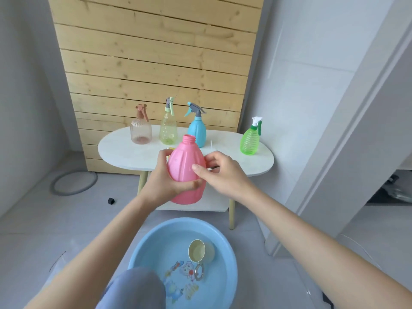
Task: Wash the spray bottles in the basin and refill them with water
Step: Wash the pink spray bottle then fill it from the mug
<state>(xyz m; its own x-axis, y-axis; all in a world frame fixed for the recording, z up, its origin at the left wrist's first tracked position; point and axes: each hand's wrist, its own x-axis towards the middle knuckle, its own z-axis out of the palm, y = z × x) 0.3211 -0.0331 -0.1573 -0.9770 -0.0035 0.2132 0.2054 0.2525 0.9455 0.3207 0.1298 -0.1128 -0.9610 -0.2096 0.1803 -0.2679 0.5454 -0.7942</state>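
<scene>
A pink bottle (186, 161) with its spray head off and its neck open is held upright above the white oval table (124, 150). My left hand (165, 177) grips its left side and lower body. My right hand (219, 169) holds its right side, thumb across the front. On the table behind stand a brown-pink spray bottle (141, 128), a yellow one (168, 126), a blue one (196, 128) and a green one (250, 139), all with spray heads on. Below, a blue basin (225, 248) holds water and a beige cup (198, 250) lying on its side.
A small white piece (211, 145) lies on the table by the blue bottle. A grey ring (74, 182) and a small black object (111, 200) lie on the floor at left. A wooden slat panel (153, 63) leans behind the table. My knee in grey cloth (133, 288) overlaps the basin's near edge.
</scene>
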